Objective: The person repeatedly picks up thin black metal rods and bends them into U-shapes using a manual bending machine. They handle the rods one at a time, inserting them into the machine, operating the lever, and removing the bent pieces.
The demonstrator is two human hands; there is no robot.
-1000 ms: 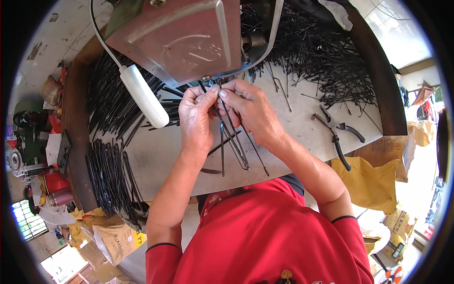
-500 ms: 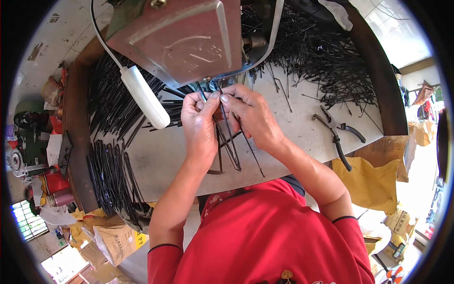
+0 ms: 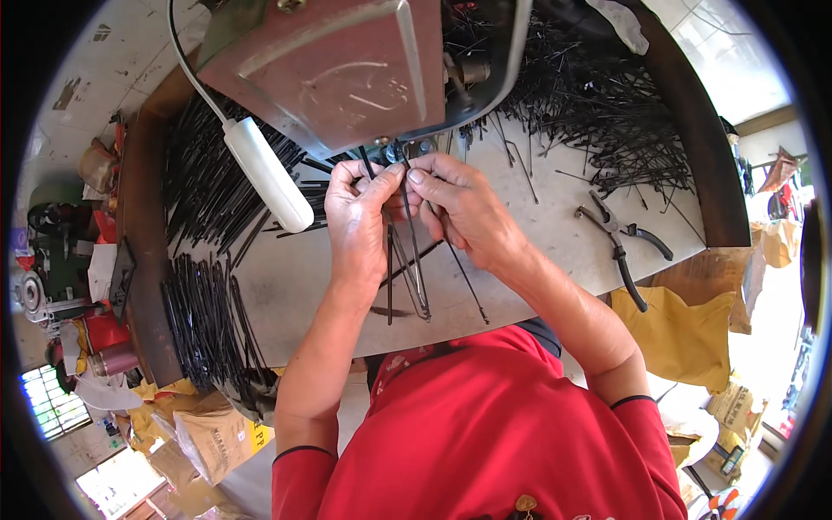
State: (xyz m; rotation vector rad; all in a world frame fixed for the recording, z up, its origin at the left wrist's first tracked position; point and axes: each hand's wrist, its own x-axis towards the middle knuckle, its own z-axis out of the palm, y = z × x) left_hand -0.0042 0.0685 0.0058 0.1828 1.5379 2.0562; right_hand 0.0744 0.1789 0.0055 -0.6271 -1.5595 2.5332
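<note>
Just below the front of a reddish machine head [image 3: 338,74], both my hands meet at several thin black metal rods. My left hand [image 3: 355,230] is closed, thumb and fingers pinching a black rod whose upper end reaches the machine's lower edge. My right hand [image 3: 477,212] pinches a slim black rod [image 3: 412,243] between thumb and forefinger, close to the left thumb. Another thin rod [image 3: 468,282] with a small knobbed end slants down from under the right hand. The upper rod ends are partly hidden by my fingers and the machine.
A white tube-shaped lamp [image 3: 270,178] hangs left of my hands. Black rods lie in heaps at far left [image 3: 208,182], near left [image 3: 204,325] and far right [image 3: 598,113] on the metal table [image 3: 537,234]. Dark-handled pliers [image 3: 620,243] rest at right, beside a raised brown edge [image 3: 724,199].
The rods' lower ends have swung slightly left, and one now hangs straighter beside my left wrist. Both hands keep their pinch at nearly the same spot.
</note>
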